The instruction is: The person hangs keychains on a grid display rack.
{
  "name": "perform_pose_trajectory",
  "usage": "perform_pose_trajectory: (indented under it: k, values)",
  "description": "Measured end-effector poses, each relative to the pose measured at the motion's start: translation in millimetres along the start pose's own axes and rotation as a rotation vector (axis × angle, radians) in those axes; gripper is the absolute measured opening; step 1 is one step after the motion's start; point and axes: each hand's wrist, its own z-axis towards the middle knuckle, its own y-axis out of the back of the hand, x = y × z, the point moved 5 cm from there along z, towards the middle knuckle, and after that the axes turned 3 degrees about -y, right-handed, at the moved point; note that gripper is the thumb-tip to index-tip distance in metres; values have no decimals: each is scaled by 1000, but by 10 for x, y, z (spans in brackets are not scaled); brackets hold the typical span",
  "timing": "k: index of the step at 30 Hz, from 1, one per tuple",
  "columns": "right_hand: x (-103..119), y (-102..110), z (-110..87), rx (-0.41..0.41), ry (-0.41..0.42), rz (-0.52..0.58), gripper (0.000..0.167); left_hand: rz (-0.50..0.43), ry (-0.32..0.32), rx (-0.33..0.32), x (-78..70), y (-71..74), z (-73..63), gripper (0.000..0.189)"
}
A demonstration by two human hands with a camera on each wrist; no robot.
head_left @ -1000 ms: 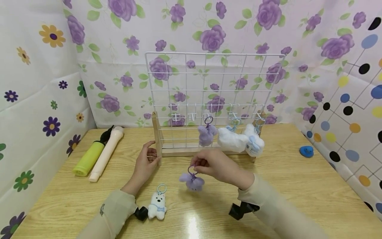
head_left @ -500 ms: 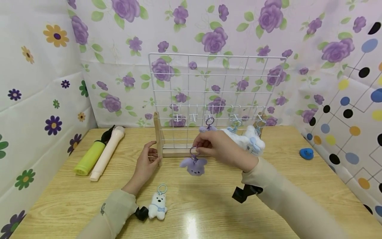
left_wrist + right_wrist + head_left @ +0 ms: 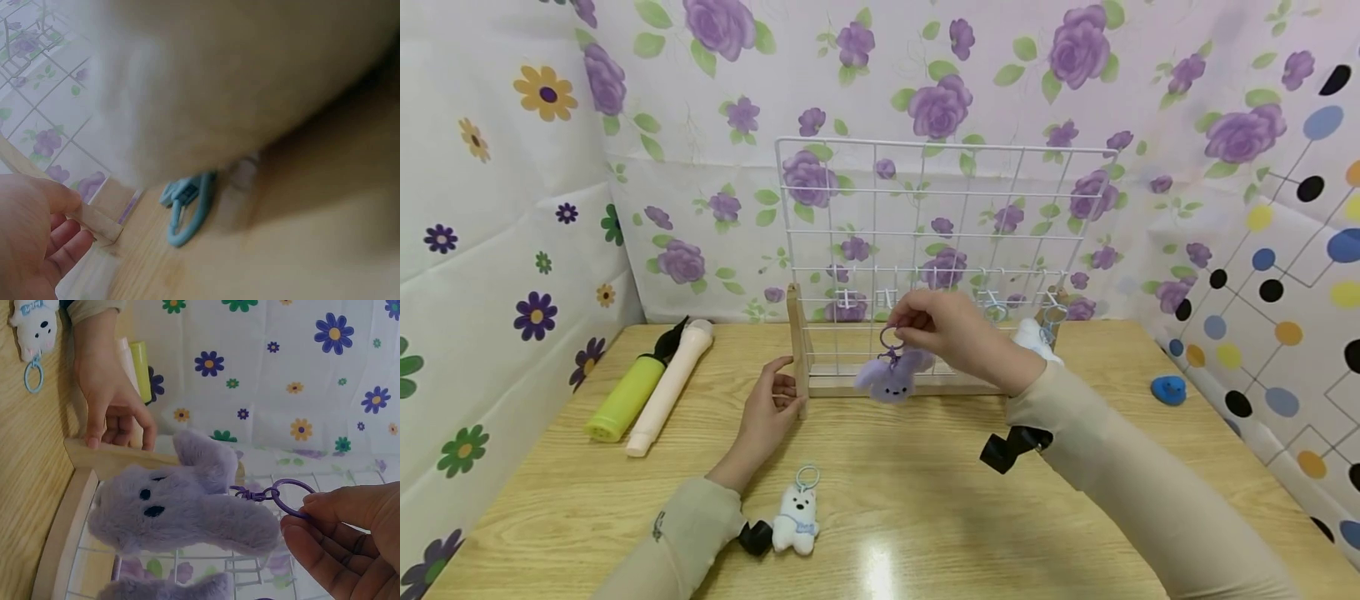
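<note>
My right hand (image 3: 947,333) pinches the purple ring (image 3: 294,499) of a purple plush keychain (image 3: 891,383) between thumb and fingers. The plush dangles in front of the white wire rack (image 3: 925,145), its dark eyes showing in the right wrist view. My left hand (image 3: 771,398) holds the rack's left wooden post (image 3: 794,333) near its foot. Another purple plush (image 3: 165,589) hangs on the rack, hidden behind my right hand in the head view. Beside my left forearm, a white bear keychain (image 3: 796,521) with a light blue ring lies on the table.
Several white hooks (image 3: 886,298) line the rack. A white plush (image 3: 1033,336) hangs at its right end, partly covered by my right hand. A yellow-green pump (image 3: 625,400) and a pale pink tube (image 3: 670,387) lie at left. A small blue toy (image 3: 1168,390) sits at right.
My right hand has lifted the purple plush keychain up and forward toward the rack, now covering the hanging purple plush. My left hand stays on the post.
</note>
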Motion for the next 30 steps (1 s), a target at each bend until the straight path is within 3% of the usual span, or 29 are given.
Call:
perform_pose_trajectory:
  k: [17, 30]
  values:
    - [-102, 84, 233, -8, -43, -82, 8, -6, -6, -5, 16, -3, -11, 62]
    - [-173, -5, 365, 62, -94, -129, 12, -12, -9, 4, 0, 5, -15, 62]
